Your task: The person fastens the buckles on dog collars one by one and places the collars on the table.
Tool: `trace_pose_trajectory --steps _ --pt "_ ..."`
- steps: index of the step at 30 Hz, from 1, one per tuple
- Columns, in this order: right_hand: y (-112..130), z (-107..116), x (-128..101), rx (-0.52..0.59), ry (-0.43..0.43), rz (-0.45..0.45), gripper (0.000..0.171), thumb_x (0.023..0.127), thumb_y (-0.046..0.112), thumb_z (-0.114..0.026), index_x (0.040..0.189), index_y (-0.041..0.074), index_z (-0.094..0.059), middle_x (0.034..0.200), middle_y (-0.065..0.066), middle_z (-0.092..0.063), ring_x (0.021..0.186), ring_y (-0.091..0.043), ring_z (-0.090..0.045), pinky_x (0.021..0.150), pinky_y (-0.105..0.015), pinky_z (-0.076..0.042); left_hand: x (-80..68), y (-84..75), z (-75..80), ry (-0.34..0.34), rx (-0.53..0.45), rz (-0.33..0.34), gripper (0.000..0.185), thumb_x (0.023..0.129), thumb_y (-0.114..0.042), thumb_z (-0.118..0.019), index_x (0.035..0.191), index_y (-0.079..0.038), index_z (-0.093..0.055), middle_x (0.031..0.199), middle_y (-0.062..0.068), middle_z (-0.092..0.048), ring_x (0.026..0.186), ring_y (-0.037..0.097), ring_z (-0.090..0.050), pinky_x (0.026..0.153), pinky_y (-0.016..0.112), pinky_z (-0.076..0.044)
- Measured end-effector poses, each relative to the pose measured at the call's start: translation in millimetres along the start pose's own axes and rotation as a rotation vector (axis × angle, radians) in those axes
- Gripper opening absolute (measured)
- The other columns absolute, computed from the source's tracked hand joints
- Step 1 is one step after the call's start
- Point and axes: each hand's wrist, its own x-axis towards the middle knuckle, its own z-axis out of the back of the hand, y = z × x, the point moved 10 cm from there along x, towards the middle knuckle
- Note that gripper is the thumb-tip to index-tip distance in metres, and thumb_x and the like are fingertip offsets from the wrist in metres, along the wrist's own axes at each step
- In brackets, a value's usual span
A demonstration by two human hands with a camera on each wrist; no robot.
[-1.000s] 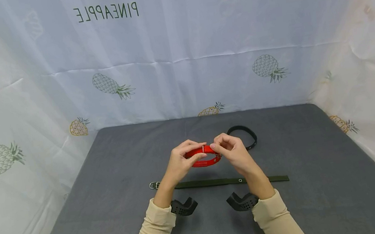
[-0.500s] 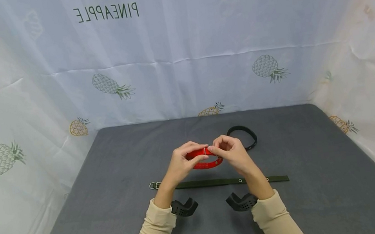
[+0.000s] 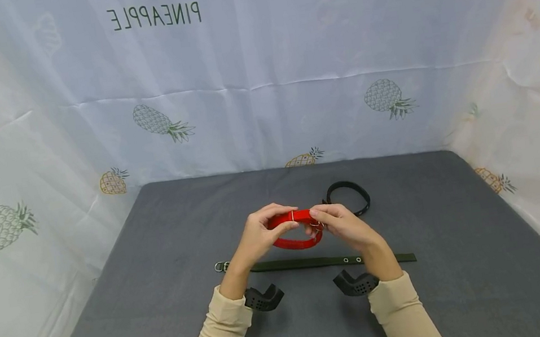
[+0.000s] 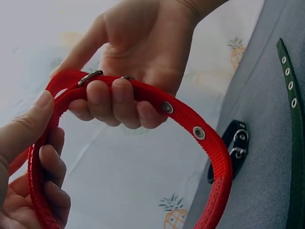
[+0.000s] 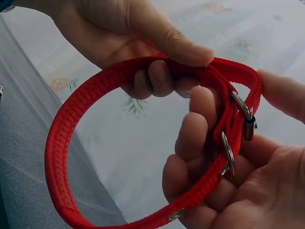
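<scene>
Both hands are raised above the grey worktop (image 3: 164, 296), working one red collar (image 3: 294, 229) held between them as a closed loop.

Left hand (image 3: 258, 237): thumb on top of the strap, fingers (image 5: 159, 78) curled under it, so the strap is pinched between thumb and fingers. In the right wrist view the thumb lies flat along the upper edge of the loop.

Right hand (image 3: 341, 226): fingers (image 4: 112, 100) curled round the strap at the buckle end, thumb on the far side. The metal buckle (image 5: 245, 119) and a D-ring (image 5: 228, 155) sit against these fingers. Two metal eyelets (image 4: 198, 132) show on the free stretch of strap just beyond the right hand's fingers.

Collar position: in the air, clear of the worktop, roughly at the middle of the surface, the loop hanging down between the two hands.

On the worktop:
- a green strap (image 3: 313, 263) lies flat and straight, near the wrists, its ring end to the left, eyelets at the right end;
- a black collar (image 3: 352, 194) lies as a loop just beyond the right hand, apart from the red one.

Pale sleeves (image 3: 224, 328) cover both forearms. A white cloth (image 3: 258, 79) with a pineapple print hangs behind and at both sides.
</scene>
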Motion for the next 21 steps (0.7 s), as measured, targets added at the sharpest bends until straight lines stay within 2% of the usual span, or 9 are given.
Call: trace_pose_trajectory --steps 5,11,15,18,21 --pt "0.4 -1.0 1.5 -0.031 -0.014 0.019 0.025 0.102 0.025 -0.048 0.091 0.008 -0.062 0.080 0.008 -0.061 0.078 -0.013 -0.056 0.080 -0.030 -0.048 -0.5 0.8 -2.4 0.022 -0.005 0.004 0.027 0.084 -0.008 -0.073 0.111 -0.002 -0.070 0.102 0.017 -0.069 0.083 0.002 -0.063 0.073 0.020 -0.055" --pt "6.5 -6.0 1.0 -0.049 -0.013 0.063 0.015 0.099 0.020 -0.054 0.086 0.017 -0.061 0.073 0.006 -0.053 0.069 -0.014 -0.048 0.069 -0.029 -0.044 -0.7 0.4 -6.0 0.047 0.015 0.009 0.028 0.084 -0.007 -0.073 0.111 0.000 -0.069 0.104 0.018 -0.069 0.085 0.004 -0.061 0.074 0.021 -0.055" --pt "9.6 -6.7 0.6 -0.050 -0.020 0.094 0.015 0.098 0.017 -0.056 0.083 0.018 -0.059 0.070 0.007 -0.048 0.066 -0.015 -0.043 0.065 -0.031 -0.040 -0.3 2.3 -8.5 0.057 0.021 0.018 0.028 0.084 -0.008 -0.074 0.111 -0.002 -0.070 0.105 0.017 -0.069 0.087 0.007 -0.061 0.075 0.022 -0.055" --pt "10.1 -5.8 0.5 -0.049 -0.034 0.094 0.016 0.097 0.016 -0.057 0.082 0.013 -0.057 0.068 0.006 -0.046 0.065 -0.017 -0.041 0.064 -0.032 -0.038 -0.2 2.4 -9.7 0.058 0.018 -0.006 0.029 0.084 -0.010 -0.074 0.111 -0.002 -0.069 0.104 0.016 -0.069 0.087 0.007 -0.062 0.075 0.022 -0.055" --pt "8.7 -5.1 0.6 -0.053 -0.046 0.070 0.016 0.097 0.018 -0.057 0.082 0.013 -0.058 0.069 0.006 -0.047 0.065 -0.017 -0.043 0.065 -0.031 -0.040 -0.6 -0.5 -9.0 0.048 0.025 -0.073 0.029 0.084 -0.012 -0.073 0.110 0.000 -0.069 0.102 0.016 -0.069 0.086 0.005 -0.062 0.073 0.021 -0.056"
